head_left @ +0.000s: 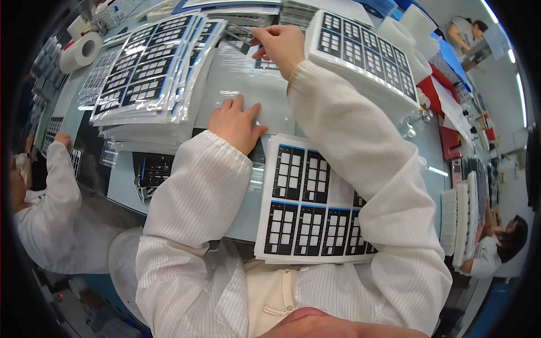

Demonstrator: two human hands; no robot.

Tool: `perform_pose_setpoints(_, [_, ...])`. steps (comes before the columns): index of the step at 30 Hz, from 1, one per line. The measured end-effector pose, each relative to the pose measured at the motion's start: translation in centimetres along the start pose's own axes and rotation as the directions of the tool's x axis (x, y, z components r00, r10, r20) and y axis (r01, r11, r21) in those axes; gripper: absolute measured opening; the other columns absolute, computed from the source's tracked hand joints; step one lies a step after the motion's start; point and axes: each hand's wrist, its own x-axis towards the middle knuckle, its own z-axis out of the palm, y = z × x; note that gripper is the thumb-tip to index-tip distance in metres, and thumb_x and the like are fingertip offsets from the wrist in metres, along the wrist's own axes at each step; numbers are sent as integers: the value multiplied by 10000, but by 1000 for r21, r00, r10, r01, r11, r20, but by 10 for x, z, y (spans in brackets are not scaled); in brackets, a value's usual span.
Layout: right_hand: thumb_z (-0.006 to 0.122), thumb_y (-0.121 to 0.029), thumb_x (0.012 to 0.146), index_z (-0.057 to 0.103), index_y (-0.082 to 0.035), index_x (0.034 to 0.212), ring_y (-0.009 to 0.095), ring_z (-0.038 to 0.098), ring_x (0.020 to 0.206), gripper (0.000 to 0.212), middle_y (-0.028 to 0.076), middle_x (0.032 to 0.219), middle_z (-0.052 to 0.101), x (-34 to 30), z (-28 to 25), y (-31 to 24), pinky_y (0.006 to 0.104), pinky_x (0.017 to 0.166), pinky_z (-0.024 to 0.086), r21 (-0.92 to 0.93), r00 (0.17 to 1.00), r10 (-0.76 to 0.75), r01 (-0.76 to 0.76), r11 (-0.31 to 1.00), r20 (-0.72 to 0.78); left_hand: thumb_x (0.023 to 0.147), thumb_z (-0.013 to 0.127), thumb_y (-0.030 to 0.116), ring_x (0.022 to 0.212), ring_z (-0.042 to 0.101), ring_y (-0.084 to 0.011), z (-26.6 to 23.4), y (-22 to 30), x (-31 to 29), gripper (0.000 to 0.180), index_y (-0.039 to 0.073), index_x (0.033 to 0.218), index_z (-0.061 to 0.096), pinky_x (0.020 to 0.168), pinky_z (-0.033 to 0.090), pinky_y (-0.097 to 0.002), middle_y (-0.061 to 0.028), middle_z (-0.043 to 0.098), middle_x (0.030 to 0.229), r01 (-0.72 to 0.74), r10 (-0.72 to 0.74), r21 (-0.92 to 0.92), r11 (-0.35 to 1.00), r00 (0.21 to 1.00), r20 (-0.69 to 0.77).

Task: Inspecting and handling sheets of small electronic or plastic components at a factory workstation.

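Observation:
My left hand [235, 123] lies palm down with its fingers spread on a glossy, clear-looking surface [225, 79] in the middle of the table. Farther off, my right hand [282, 48] is raised, thumb and fingers drawn together. Whatever is at its fingertips is too thin or small to make out. Close to my body, partly under my right forearm, lies a small pile of printed sheets [293, 205] with black panels, white windows and blue lines. To the left stands a tall stack of glossy printed sheets [146, 67]. A thick, neat stack of similar sheets [360, 50] stands right of my right hand.
Loose dark printed pieces [153, 172] lie by the table's near left edge. A white roll [87, 49] is at the far left, more white rolls [394, 34] at the far right. A red box [439, 93] stands right. Co-workers sit left [62, 214] and right [490, 248].

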Motion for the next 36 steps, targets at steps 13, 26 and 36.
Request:
perform_pose_setpoints(13, [669,-76,807,657,38,833,123,604,541,118,75,654,634,-158,-194,-84,233,500,465,-413,979,-168,202,888,116,830,617,247,1155,474,-290,8,6,-5,304,87,1088,628,971,354,-391,-171,529,1226,-100,92,-13,995,950,-298])
perform_pose_setpoints(26, [623,32,649,515,-3,618,145,418,465,118,55,570,435,-260,-158,-61,260,411,309,-723,689,-318,691,17,651,774,641,88,889,581,-205,-2,21,0,51,61,776,684,875,392,-353,-40,660,804,-349,225,-154,924,825,-518])
perform_pose_setpoints(36, [553,-61,512,474,-19,533,170,398,498,92,79,567,417,-261,-134,-48,258,429,284,-724,720,-255,683,96,645,759,644,87,861,590,-213,-3,21,0,63,53,776,695,854,400,-354,-41,667,781,-332,219,-128,934,820,-529])
